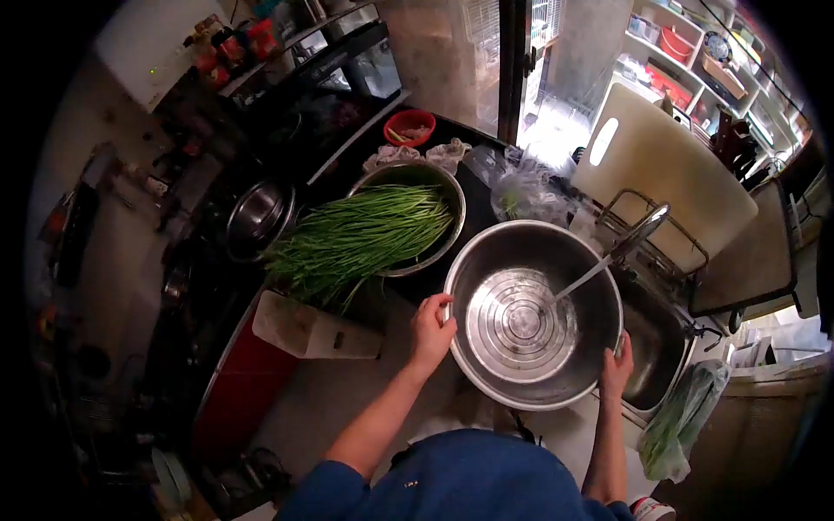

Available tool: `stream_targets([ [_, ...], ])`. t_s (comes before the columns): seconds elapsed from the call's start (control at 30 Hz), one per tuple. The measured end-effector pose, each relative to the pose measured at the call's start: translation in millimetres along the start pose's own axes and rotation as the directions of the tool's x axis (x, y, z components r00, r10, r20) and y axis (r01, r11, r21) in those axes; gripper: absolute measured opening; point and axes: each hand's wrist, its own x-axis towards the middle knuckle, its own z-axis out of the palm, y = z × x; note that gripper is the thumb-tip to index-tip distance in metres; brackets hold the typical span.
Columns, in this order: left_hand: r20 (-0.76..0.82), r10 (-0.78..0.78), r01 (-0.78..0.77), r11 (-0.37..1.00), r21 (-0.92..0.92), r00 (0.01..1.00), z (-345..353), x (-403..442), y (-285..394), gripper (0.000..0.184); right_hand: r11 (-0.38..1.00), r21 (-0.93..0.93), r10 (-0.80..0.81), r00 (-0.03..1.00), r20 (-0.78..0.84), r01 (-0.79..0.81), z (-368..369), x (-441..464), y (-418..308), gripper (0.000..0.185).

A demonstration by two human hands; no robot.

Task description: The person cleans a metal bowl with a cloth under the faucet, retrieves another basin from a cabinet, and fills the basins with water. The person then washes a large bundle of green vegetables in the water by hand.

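Observation:
A large stainless steel basin [486, 347] is held tilted toward me over the edge of the sink [653, 365]. My left hand [432, 334] grips its left rim, and my right hand [617, 369] grips the lower right rim. From the faucet [641, 230] a stream of water runs into the basin, whose ringed bottom looks wet. To the left, a second metal basin [459, 208] holds a big heap of long green chives [373, 227], their ends hanging over its left side.
A red bowl [410, 127] with some food stands at the back. Plastic bags [526, 195] lie behind the basin. A white cutting board [660, 165] leans behind the faucet. A bag of greens [686, 421] hangs at the right. A beige container [317, 327] sits at the left.

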Motion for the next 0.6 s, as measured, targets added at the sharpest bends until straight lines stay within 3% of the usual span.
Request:
stream_targets([
  [0.07,0.069,-0.138,0.141,0.99,-0.028,0.988,-5.6,-6.6,-13.6,0.034,0.992,-0.117,-0.046,0.998,-0.038,0.041,9.0,3.2,-12.1,0.056],
  [0.13,0.093,-0.126,0.129,0.991,-0.027,0.988,-1.2,-14.1,-34.1,0.031,0.942,-0.331,-0.083,0.994,-0.076,0.053,12.6,7.1,-25.9,0.052],
  [0.33,0.103,-0.005,0.006,1.0,-0.01,0.995,-1.7,-1.7,-51.4,0.027,0.88,-0.468,0.054,0.996,-0.067,-0.079,23.2,13.7,-42.3,0.046],
  [0.43,0.19,-0.031,0.028,0.999,0.019,0.981,-10.9,9.5,-51.2,0.029,0.931,-0.34,0.145,0.989,0.009,-0.133,8.2,23.2,-34.4,0.047],
  [0.47,0.217,-0.039,0.034,0.999,0.026,0.975,-14.5,12.5,-48.1,0.028,0.799,-0.548,0.218,0.968,-0.122,-0.249,-1.7,28.6,-23.7,0.046],
  [0.53,0.272,-0.026,0.027,1.0,0.0,0.962,-9.7,19.9,-56.0,0.027,0.867,-0.468,0.12,0.984,-0.133,-0.169,-3.9,29.2,-35.7,0.046],
  [0.57,0.277,-0.015,0.021,1.0,-0.017,0.961,-10.9,18.6,-64.9,0.026,0.809,-0.532,0.186,0.967,-0.173,-0.25,-16.1,36.9,-25.4,0.046],
  [0.6,0.289,-0.031,0.05,0.997,-0.058,0.957,-8.9,16.5,-65.7,0.025,0.828,-0.441,0.29,0.937,-0.195,-0.347,-4.5,35.9,-74.2,0.045],
])
